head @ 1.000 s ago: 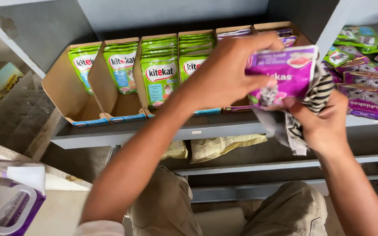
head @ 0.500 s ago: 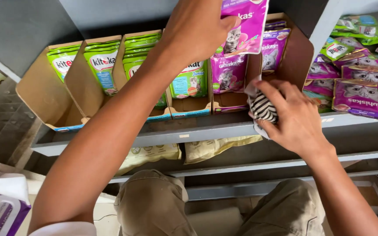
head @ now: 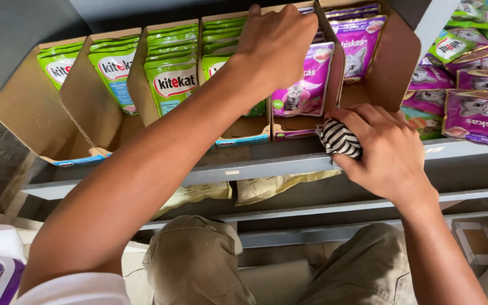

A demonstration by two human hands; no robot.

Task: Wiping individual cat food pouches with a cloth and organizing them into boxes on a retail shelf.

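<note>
Since half a second ago the left hand has come down from above the shelf, and the purple cat-food pouch it was lifting is now sitting inside the cardboard display box. The fingers are curling over the pouch's top edge and hiding it, so I cannot tell whether they are pinching it or only pressing on it. The pouch is standing upright, its long axis running from the grip down to the box floor, printed face towards the camera. Left of the grip, green cat-food pouches are standing in neighbouring boxes, partly covered by the forearm. Below and right of it, the right hand is closing tightly around a bunched black-and-white striped cloth at the grey shelf edge; most of the cloth is buried in the fist.
</note>
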